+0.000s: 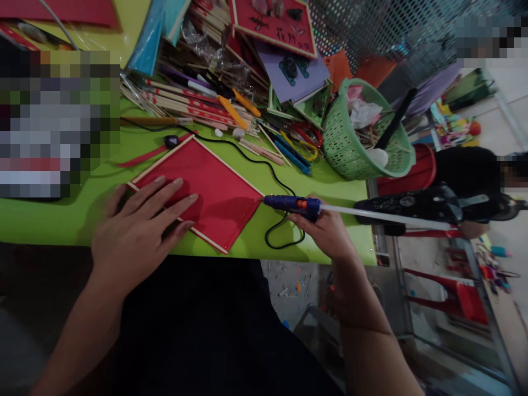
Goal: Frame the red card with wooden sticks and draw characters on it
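Note:
A red square sheet framed with thin wooden sticks (214, 192) lies on the green table (49, 220). My left hand (142, 225) rests flat on its near left corner, fingers stretched out. My right hand (325, 228) grips a blue glue gun (295, 204) with a white glue stick (383, 217) poking out behind. The gun's nozzle points at the sheet's right corner. Its black cord (284, 234) loops on the table and runs back across the sheet's far edge.
A heap of wooden sticks, pens and scissors (214, 104) lies behind the sheet. A green basket (363, 137) with scraps stands at the back right. Another red framed panel (274, 25) and purple sheets lie further back. Red stools (462, 297) stand on the floor at right.

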Action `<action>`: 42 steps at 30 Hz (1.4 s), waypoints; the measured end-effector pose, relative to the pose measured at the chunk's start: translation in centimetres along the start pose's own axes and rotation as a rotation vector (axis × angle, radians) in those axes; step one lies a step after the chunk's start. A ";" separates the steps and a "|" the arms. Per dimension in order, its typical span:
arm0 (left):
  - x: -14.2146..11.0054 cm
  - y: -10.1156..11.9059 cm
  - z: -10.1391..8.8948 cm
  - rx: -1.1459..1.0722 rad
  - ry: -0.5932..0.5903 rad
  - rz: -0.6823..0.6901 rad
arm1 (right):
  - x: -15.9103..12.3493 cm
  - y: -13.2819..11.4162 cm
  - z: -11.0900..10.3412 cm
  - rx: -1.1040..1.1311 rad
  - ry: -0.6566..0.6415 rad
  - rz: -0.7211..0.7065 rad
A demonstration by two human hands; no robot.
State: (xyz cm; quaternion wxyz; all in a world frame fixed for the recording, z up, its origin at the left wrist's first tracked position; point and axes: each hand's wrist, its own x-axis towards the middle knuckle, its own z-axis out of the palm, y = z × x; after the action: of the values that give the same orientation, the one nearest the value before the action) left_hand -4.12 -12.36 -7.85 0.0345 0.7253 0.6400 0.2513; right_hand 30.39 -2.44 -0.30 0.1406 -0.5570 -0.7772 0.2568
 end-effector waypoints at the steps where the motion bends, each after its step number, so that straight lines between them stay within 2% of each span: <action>1: 0.0 0.0 0.0 0.003 0.000 -0.001 | 0.0 0.0 0.0 -0.003 0.003 0.004; 22: -0.2 -0.3 0.1 0.017 -0.008 0.015 | 0.3 -0.4 0.3 0.000 -0.006 -0.010; 30: -0.1 -0.3 0.1 0.020 -0.016 0.007 | -0.3 -0.9 -0.2 0.010 -0.077 0.007; 37: -0.1 -0.3 0.0 0.004 -0.013 0.008 | -0.3 -0.9 0.1 0.019 -0.062 -0.008; 42: -0.1 -0.3 0.0 0.006 -0.007 0.011 | 0.0 -0.5 0.0 -0.043 0.008 -0.008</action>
State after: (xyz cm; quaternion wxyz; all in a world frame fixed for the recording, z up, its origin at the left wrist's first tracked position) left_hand -4.42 -12.35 -7.98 0.0330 0.7297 0.6367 0.2472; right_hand 30.02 -2.51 -0.01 0.1329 -0.5577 -0.7842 0.2371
